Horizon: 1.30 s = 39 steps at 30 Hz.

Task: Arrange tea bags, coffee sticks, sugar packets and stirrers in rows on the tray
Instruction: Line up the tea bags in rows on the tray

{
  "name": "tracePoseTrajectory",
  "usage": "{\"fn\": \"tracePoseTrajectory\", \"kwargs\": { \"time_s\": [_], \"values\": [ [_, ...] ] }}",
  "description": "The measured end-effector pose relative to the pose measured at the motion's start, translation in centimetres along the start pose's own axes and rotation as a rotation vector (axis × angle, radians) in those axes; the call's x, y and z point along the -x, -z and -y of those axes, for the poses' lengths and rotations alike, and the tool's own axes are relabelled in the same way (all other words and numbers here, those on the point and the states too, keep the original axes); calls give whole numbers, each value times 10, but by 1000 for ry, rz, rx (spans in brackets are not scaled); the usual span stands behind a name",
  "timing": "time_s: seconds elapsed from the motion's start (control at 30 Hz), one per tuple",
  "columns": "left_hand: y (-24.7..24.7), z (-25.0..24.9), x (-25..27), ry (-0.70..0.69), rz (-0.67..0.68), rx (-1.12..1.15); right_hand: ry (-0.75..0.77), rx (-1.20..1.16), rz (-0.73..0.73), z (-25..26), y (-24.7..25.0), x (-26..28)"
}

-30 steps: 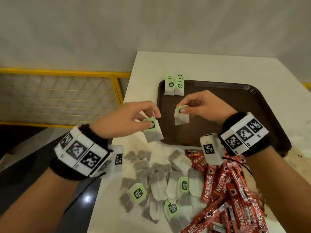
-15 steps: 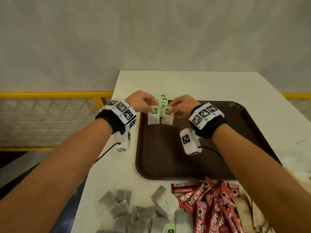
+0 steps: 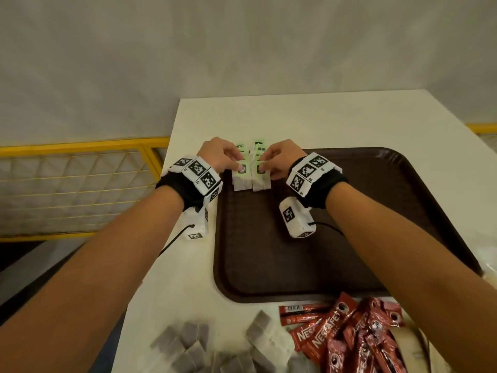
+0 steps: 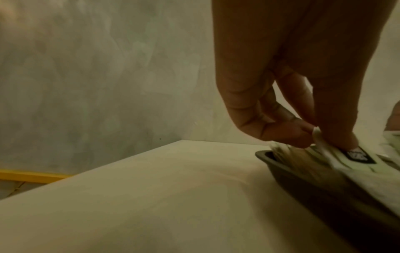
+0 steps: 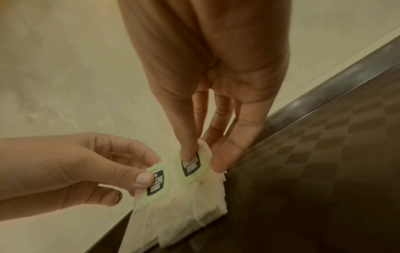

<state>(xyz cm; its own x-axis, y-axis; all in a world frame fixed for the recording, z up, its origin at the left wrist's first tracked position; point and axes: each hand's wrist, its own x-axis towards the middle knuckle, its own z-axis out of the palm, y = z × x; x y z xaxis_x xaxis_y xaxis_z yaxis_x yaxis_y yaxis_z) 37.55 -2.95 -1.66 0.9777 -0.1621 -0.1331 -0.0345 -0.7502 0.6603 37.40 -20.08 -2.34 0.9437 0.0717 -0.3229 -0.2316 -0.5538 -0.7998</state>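
Observation:
A brown tray (image 3: 349,238) lies on the white table (image 3: 295,117). At its far left corner, two short rows of tea bags with green tags (image 3: 258,145) overlap. My left hand (image 3: 238,164) pinches the green tag of a tea bag (image 3: 240,181) at the front of the left row. My right hand (image 3: 265,164) pinches the tag of a tea bag (image 3: 261,181) beside it. In the right wrist view the two tea bags (image 5: 190,205) lie side by side on the tray (image 5: 324,154), thumbs on their tags. The left wrist view shows the fingertips (image 4: 298,135) on a tea bag (image 4: 357,162) by the rim.
A loose pile of tea bags (image 3: 215,351) lies near the table's front edge. Red Nescafe coffee sticks (image 3: 349,340) are heaped to its right. A yellow railing (image 3: 80,149) runs left of the table, and a grey wall stands behind it.
Both hands carried one tea bag each from above the near pile to the tray's far left corner. They have now set them down at the front of the two rows.

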Motion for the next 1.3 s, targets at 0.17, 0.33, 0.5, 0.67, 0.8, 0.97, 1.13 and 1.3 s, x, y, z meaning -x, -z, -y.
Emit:
{"fn": "tracePoseTrajectory", "kwargs": {
  "time_s": [0.17, 0.33, 0.5, 0.67, 0.8, 0.97, 1.13, 1.3],
  "values": [
    [-4, 3, -4, 44, -5, 2, -13, 38, -12, 0, -6, -3],
    [-6, 2, -4, 28, -26, -15, -18, 2, -43, -4, -9, -3],
    [-4, 1, 6, 2, -54, -26, 17, 9, -81, -9, -1, 7],
    [-8, 2, 21, 23, 62, -233, -51, 146, 84, -17, 1, 20],
    [-15, -1, 23, 46, 86, -250, 18, 313, 105, -13, -7, 21],
    [-18, -2, 22, 67, 91, -292, 28, 316, 73, -13, -11, 18],
    [-20, -1, 21, 82, 81, -268, 36, 300, 69, -14, -12, 18],
    [-20, 1, 21, 98, 60, -237, 33, 283, 50, -15, -9, 18]
  ]
}}
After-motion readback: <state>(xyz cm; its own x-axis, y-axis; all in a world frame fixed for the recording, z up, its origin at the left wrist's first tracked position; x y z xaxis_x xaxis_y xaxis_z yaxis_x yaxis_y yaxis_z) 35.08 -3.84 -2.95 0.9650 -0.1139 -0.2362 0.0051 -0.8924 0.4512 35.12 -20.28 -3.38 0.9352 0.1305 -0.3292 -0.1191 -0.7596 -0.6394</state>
